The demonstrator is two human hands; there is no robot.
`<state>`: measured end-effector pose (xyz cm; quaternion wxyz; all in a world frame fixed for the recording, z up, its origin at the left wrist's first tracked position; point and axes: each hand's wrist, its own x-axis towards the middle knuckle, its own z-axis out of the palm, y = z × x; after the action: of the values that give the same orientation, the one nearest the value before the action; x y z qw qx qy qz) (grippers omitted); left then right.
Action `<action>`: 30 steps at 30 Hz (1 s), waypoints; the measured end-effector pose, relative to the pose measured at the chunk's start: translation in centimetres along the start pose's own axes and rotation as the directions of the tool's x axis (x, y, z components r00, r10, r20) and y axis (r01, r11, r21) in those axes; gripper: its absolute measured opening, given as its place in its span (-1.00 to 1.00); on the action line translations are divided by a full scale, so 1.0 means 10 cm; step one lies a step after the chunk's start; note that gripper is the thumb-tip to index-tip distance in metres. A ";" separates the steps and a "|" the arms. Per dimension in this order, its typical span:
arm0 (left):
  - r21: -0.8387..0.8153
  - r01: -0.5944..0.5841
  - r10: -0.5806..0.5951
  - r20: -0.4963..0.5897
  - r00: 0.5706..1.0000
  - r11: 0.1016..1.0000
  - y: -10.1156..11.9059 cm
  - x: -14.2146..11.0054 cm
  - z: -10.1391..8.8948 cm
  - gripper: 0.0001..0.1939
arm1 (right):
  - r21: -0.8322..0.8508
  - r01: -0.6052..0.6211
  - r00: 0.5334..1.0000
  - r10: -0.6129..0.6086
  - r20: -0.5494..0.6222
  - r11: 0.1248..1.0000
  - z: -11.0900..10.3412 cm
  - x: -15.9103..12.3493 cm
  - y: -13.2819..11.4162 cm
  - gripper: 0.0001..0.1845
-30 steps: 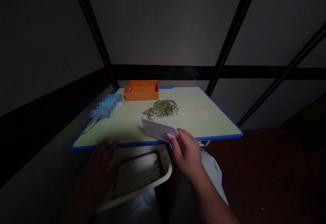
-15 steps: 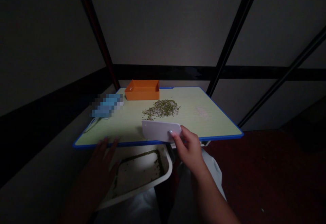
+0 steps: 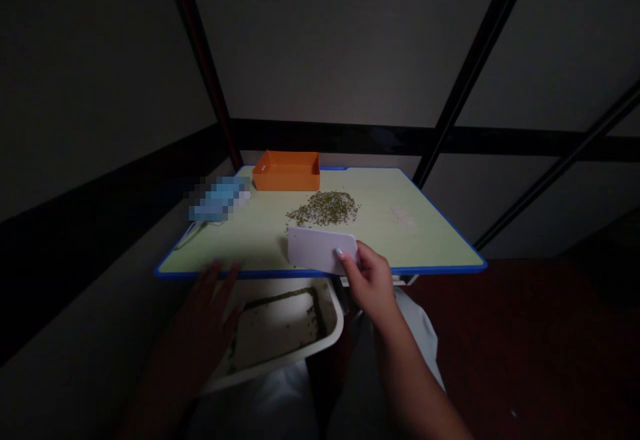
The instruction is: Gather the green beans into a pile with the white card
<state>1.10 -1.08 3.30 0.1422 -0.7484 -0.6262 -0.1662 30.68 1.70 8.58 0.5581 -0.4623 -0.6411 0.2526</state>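
Observation:
My right hand (image 3: 373, 280) pinches a flat white scraper card (image 3: 320, 249) by its right end, holding it upright over the front of a pale green table (image 3: 430, 227) with a blue rim. A heap of small green grains (image 3: 325, 208) lies just beyond the card. My left hand (image 3: 210, 307) is dim, its fingers stretched out along the left rim of a white tray (image 3: 280, 327) held below the table's front edge. Green residue lines the inside of the tray.
An orange box (image 3: 287, 171) stands at the table's back edge. A blue object, blurred out (image 3: 219, 199), lies at the back left. Dark metal bars (image 3: 465, 73) cross the wall behind. The floor to the right is dark red.
My right hand has turned the white card from tilted to upright and moved it a little toward the grains. The left hand stays at the tray.

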 end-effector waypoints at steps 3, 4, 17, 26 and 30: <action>0.007 -0.006 0.005 0.028 1.000 1.000 0.06 0.01 -0.08 -0.41 | 0.049 -0.021 0.999 0.020 0.026 0.999 -0.02 -0.01 0.02 -0.71; 0.010 -0.002 0.002 0.036 0.999 1.000 0.08 0.01 -0.10 -0.41 | 0.059 -0.025 0.999 0.024 0.026 0.998 -0.04 -0.02 0.03 -0.72; 0.048 0.060 -0.066 0.121 0.990 0.997 0.16 -0.01 -0.20 -0.41 | 0.093 -0.086 0.996 0.087 0.000 0.992 -0.02 -0.02 0.07 -0.75; 0.032 0.018 -0.021 0.092 0.996 0.999 0.14 -0.04 -0.18 -0.40 | -0.165 0.110 0.968 -0.143 -0.208 0.980 -0.04 -0.07 -0.06 -0.83; 0.042 -0.021 0.018 0.068 0.998 0.999 0.08 -0.05 -0.14 -0.36 | -0.328 0.549 0.821 -0.569 0.043 0.769 0.18 -0.20 -0.28 -0.79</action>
<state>1.71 -2.25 4.32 0.1384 -0.7564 -0.6268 -0.1260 28.02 -0.95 9.57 0.5422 -0.3434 -0.7654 -0.0480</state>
